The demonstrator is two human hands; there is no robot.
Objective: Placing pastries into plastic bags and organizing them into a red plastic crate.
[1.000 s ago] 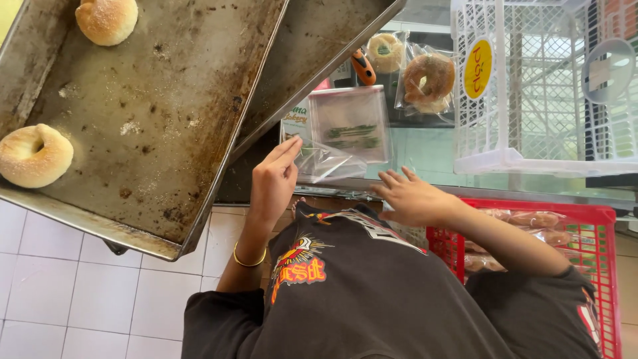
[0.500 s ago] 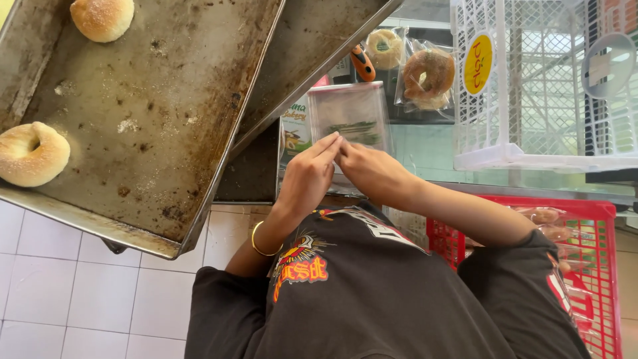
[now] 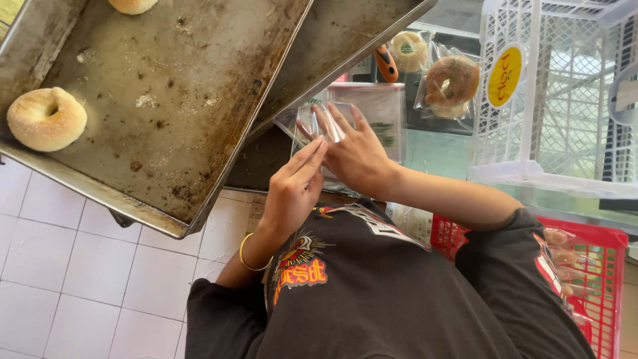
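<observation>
My left hand (image 3: pixel 294 187), with a gold bangle on its wrist, and my right hand (image 3: pixel 357 157) meet in front of my chest. Both pinch a small clear plastic bag (image 3: pixel 312 126) between their fingertips. The bag is held just above a stack of clear bags (image 3: pixel 379 106) lying on the counter. A sugared doughnut (image 3: pixel 46 118) lies at the left end of a worn metal tray (image 3: pixel 173 113), well to the left of my hands. Only the edge of another doughnut (image 3: pixel 133 5) shows at the top of that tray.
A second metal tray (image 3: pixel 345 40) overlaps the first. Two bagged doughnuts (image 3: pixel 452 83) and an orange-handled tool (image 3: pixel 385 63) lie beyond the stack. A white plastic crate (image 3: pixel 551 100) stands on the right. Below it is a red basket (image 3: pixel 608 279) with packed items. White floor tiles (image 3: pixel 86 266) show at lower left.
My right hand has come up from near my chest to join the left one at the bag. Both now hold the bag, raised off the stack. The view has tilted slightly.
</observation>
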